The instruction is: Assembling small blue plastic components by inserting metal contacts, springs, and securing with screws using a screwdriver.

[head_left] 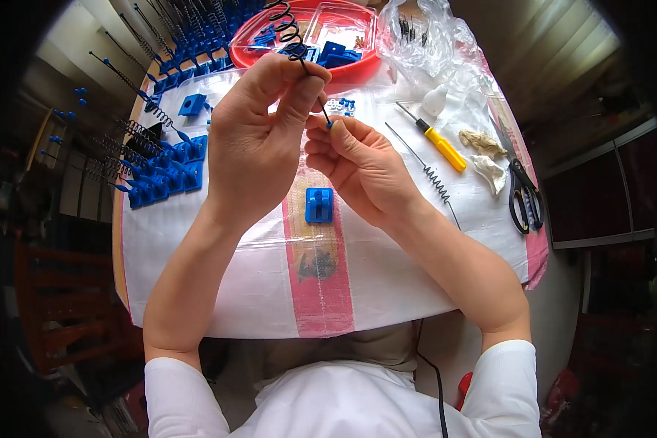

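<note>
My left hand (255, 139) pinches a black coil spring (290, 35) between thumb and fingers. Its coils rise above the hand, and a straight wire end slants down to the right. At that lower tip, my right hand (369, 164) grips a tiny blue plastic piece (329, 125) between thumb and forefinger; whether the wire sits inside it is too small to tell. Below the hands, a blue plastic block (319, 205) rests on the table covering. Small blue and white pieces (343, 106) lie just beyond my right hand.
Rows of blue bases with springs (164, 171) line the left. A red basin (358, 71) with blue parts stands at the back, beside a clear plastic bag (431, 36). On the right lie a yellow-handled screwdriver (444, 148), a coiled wire (436, 182) and black scissors (522, 196).
</note>
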{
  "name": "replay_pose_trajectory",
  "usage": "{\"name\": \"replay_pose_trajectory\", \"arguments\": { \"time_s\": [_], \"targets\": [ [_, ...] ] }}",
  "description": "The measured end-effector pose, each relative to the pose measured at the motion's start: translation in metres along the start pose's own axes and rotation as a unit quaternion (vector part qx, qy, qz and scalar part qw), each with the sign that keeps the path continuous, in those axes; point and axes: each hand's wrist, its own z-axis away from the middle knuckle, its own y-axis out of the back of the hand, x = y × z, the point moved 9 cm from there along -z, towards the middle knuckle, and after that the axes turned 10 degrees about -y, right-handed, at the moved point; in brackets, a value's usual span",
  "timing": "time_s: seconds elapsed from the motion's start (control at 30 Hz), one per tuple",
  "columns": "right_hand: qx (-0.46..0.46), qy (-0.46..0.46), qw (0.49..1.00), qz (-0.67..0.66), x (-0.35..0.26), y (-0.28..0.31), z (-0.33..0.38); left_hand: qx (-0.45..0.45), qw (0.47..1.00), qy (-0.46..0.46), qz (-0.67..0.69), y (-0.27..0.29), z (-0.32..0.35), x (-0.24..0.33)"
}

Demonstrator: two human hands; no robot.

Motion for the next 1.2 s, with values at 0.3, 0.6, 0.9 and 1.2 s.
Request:
{"name": "replay_pose_trajectory", "arguments": {
  "time_s": [0.3, 0.6, 0.9, 1.2],
  "targets": [
    [0.015, -0.005, 1.0, -0.01, 0.001, 0.0054, 0.0008, 0.006, 1.0, 0.019, 0.021, -0.0029, 0.003, -0.005],
    [0.018, -0.006, 1.0, -0.003, 0.0014, 0.0074, 0.0014, 0.002, 0.999, 0.024, 0.026, -0.0048, 0.0038, -0.0062],
    [0.016, -0.011, 1.0, 0.008, 0.002, 0.0068, 0.0007, 0.009, 0.999, 0.026, 0.019, -0.0045, 0.0045, -0.0062],
    [0.023, -0.013, 1.0, 0.012, 0.0024, 0.0079, 0.0015, 0.003, 1.0, 0.027, 0.014, -0.0051, 0.0045, -0.0071]
  ]
}}
